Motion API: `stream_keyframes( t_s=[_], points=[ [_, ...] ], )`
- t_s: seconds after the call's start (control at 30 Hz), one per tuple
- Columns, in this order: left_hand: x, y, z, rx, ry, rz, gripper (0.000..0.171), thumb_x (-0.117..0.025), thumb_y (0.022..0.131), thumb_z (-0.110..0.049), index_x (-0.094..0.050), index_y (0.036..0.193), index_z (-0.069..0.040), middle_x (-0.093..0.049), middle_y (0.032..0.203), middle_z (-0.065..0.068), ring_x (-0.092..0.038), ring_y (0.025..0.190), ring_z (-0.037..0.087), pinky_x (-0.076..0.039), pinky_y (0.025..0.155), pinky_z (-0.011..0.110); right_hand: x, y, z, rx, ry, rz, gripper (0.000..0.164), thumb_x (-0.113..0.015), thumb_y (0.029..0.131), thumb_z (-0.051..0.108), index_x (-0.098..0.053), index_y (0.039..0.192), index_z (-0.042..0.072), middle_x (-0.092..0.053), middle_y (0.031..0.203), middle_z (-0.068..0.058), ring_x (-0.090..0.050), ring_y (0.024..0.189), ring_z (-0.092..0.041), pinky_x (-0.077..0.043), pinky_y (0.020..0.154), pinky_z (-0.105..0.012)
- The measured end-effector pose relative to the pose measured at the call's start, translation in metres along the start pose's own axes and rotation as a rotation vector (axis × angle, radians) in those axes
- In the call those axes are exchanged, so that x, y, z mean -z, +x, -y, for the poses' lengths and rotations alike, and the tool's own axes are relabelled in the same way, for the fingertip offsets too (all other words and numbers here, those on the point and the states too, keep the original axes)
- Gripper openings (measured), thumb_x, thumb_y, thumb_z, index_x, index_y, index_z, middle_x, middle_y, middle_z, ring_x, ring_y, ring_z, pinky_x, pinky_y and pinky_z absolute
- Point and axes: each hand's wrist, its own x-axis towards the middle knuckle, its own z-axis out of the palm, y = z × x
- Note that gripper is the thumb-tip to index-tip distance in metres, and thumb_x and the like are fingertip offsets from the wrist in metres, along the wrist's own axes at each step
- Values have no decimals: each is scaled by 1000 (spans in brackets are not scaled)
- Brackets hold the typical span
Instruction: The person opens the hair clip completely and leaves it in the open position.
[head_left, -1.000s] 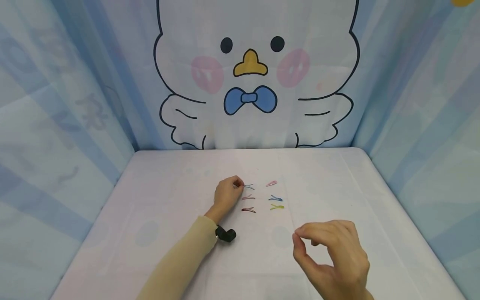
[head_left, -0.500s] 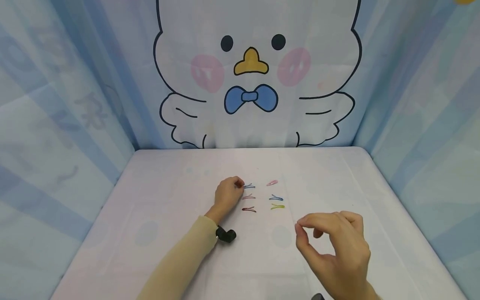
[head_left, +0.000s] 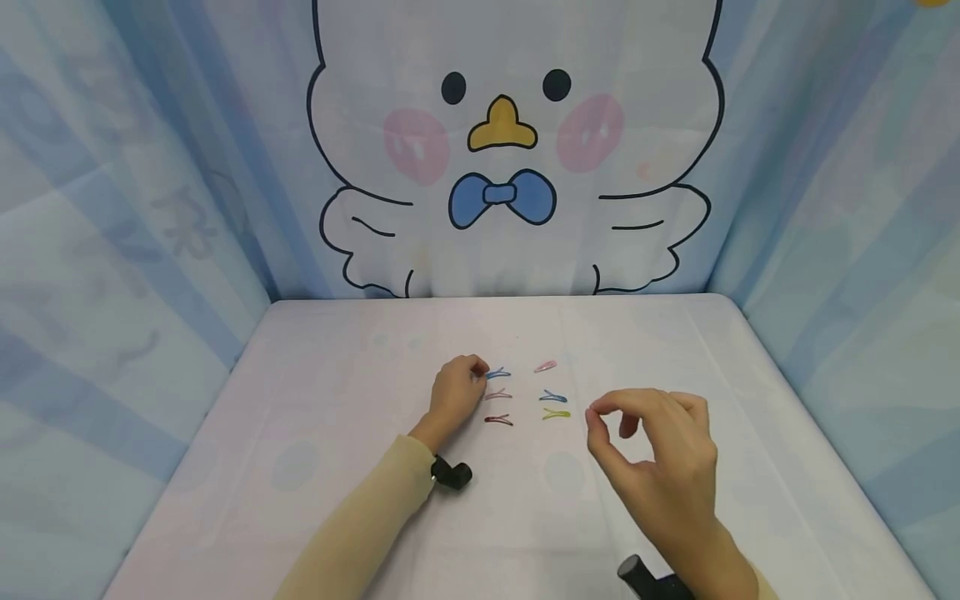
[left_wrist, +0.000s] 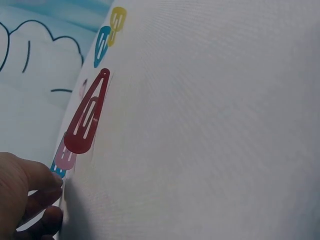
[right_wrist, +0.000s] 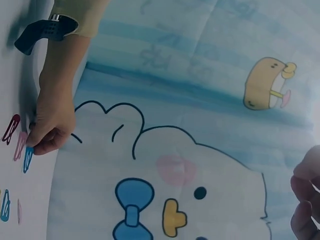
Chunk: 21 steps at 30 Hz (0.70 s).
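Note:
At the back left of several small snap hair clips, my left hand [head_left: 456,390] pinches the end of a blue hair clip [head_left: 498,374] at table height. Below it in the head view lie a pink clip [head_left: 498,394] and a dark red clip [head_left: 498,420], the red one large in the left wrist view [left_wrist: 86,117]. A second column holds a pink clip [head_left: 545,366], a blue clip [head_left: 553,397] and a yellow-green clip [head_left: 556,413]. My right hand [head_left: 663,467] is raised over the right side, thumb and index tips together, nothing visible between them.
The clips lie on a pale cloth-covered table [head_left: 337,500]. Light blue printed curtains [head_left: 847,275] enclose its back and sides, with a cartoon bird on the back one. Black wrist-worn devices [head_left: 452,473] sit on both forearms.
My right hand has moved forward, away from the front edge, bringing its wrist device into the head view. My left hand stays put; the blue clip in its fingertips has turned slightly.

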Motion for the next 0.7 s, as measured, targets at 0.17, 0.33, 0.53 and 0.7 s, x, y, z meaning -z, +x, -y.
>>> stream_keyframes(
  t_s=[0.17, 0.33, 0.53, 0.7],
  points=[
    [3, -2, 0, 2, -38, 10, 15, -69, 94, -6, -74, 107, -11, -71, 104, 5, -65, 94, 21, -54, 87, 39, -10, -4, -16, -25, -11, 88, 16, -64, 92, 19, -71, 89, 5, -67, 76, -2, -50, 63, -14, -31, 80, -29],
    [9, -11, -1, -1, -67, 35, 18, -69, 93, -6, -73, 110, -12, -70, 108, 4, -62, 92, 19, -53, 84, 37, -23, -5, -33, -52, -26, 179, 11, -73, 84, 5, -70, 94, 5, -65, 75, -4, -50, 65, -15, -31, 78, -34],
    [25, -31, -9, -53, -140, 97, 19, -70, 97, -17, -72, 115, -11, -71, 107, 1, -59, 89, 16, -50, 79, 33, -39, -9, -54, -82, -80, 250, 24, -80, 78, -5, -70, 96, 5, -67, 76, -6, -50, 65, -17, -34, 74, -40],
    [41, -52, -20, -105, -182, 139, 23, -72, 97, -24, -71, 117, -12, -71, 106, -2, -60, 93, 15, -51, 80, 30, -56, -19, -80, -132, -115, 312, 16, -78, 83, -1, -69, 96, 3, -72, 82, -10, -50, 63, -18, -37, 71, -40]
  ],
)
